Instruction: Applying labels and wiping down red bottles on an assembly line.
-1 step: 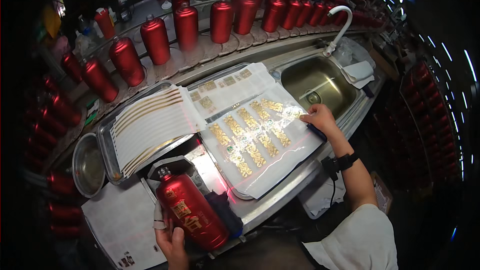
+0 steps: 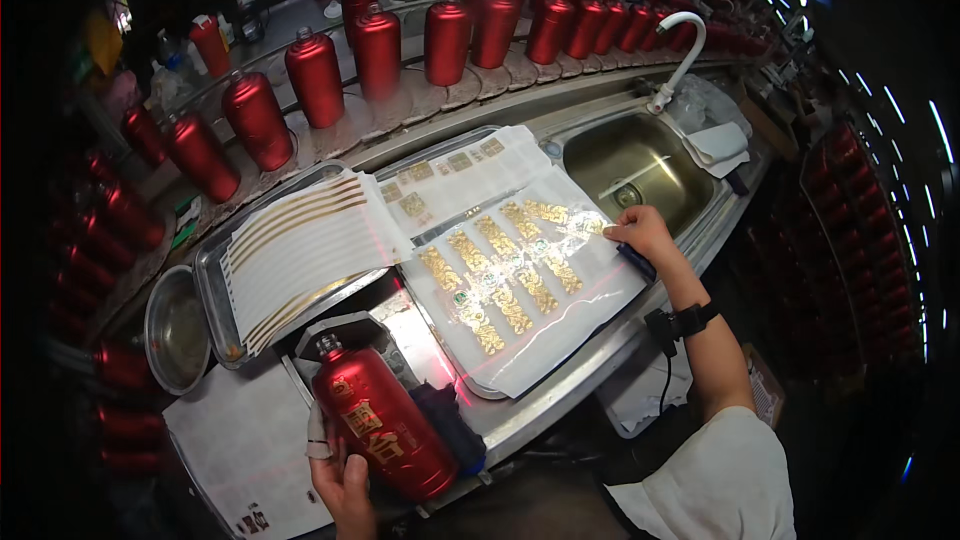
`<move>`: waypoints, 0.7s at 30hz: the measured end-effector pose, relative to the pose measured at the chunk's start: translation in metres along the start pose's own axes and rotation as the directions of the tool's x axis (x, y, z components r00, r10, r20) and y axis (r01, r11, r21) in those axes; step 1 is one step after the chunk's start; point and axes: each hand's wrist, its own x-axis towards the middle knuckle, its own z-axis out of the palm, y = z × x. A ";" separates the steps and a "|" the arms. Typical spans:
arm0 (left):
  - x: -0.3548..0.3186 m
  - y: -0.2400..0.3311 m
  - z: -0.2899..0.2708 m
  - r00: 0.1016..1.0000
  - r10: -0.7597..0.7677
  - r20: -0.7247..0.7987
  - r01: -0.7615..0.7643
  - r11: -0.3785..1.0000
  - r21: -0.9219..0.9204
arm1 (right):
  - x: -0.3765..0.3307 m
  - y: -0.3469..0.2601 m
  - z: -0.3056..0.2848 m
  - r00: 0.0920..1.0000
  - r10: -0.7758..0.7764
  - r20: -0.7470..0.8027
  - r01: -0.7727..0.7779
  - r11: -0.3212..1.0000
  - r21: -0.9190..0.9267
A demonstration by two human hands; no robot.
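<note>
A red metallic bottle [image 2: 388, 430] with gold lettering lies tilted near the lower middle, its neck pointing up and left. My left hand [image 2: 345, 488] holds its left side, thumb near the bottle and a pale wrap on one finger. Dark blue cloth [image 2: 450, 427] is bunched along the bottle's other side. To the right, a white sheet of gold decals [image 2: 495, 265] lies on a tray. At the sheet's right edge my right hand [image 2: 645, 237] pinches the end of a gold decal [image 2: 590, 225], thumb and forefinger together. A dark blue pad sits under that hand.
Left of the decals, sheets with gold strips [image 2: 300, 240] lie on a metal tray. A metal bowl [image 2: 178, 330] stands farther left. Behind, red bottles [image 2: 377, 52] line a curved conveyor. A sink [image 2: 630, 165] with a white faucet [image 2: 685, 50] is at the back right.
The bottles on the conveyor have shifted slightly to the right. My right hand has moved a touch to the right at the sheet's edge. My left hand and its bottle look almost unchanged.
</note>
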 end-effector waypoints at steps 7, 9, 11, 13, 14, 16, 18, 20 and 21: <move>-0.001 0.002 -0.001 0.999 -0.008 -0.050 0.009 1.000 0.015 | 0.085 0.082 0.004 0.997 0.073 0.012 -0.074 0.985 0.156; -0.003 0.002 -0.004 0.996 -0.025 -0.084 0.029 0.999 0.042 | 0.107 0.103 0.019 0.987 0.157 0.025 -0.143 0.946 -0.292; 0.000 0.005 -0.003 0.998 -0.005 -0.062 0.009 0.998 0.055 | 0.119 0.144 0.017 0.996 0.079 0.041 -0.051 0.884 -0.464; 0.003 0.011 -0.002 0.999 0.011 -0.048 -0.007 0.997 0.072 | 0.124 0.165 0.006 0.991 -0.009 0.134 0.074 0.868 -0.491; -0.003 0.017 -0.005 0.995 0.006 -0.098 0.004 0.995 0.102 | 0.114 0.129 0.007 0.985 0.150 0.080 -0.125 0.958 -0.256; -0.004 0.023 -0.010 0.986 0.042 -0.158 -0.028 0.996 0.088 | 0.079 0.054 -0.020 0.996 0.085 0.015 -0.079 0.962 -0.263; 0.002 0.034 -0.013 0.981 0.088 -0.171 -0.067 0.990 0.125 | 0.042 -0.009 -0.047 0.997 0.032 -0.066 -0.049 0.958 -0.284; 0.006 0.052 -0.013 0.976 0.151 -0.158 -0.117 0.971 0.207 | 0.007 -0.063 -0.067 0.959 -0.267 -0.095 0.227 0.924 -0.308; 0.007 0.056 -0.012 0.973 0.148 -0.175 -0.110 0.972 0.209 | -0.011 -0.088 -0.077 0.936 -0.345 -0.068 0.315 0.909 -0.274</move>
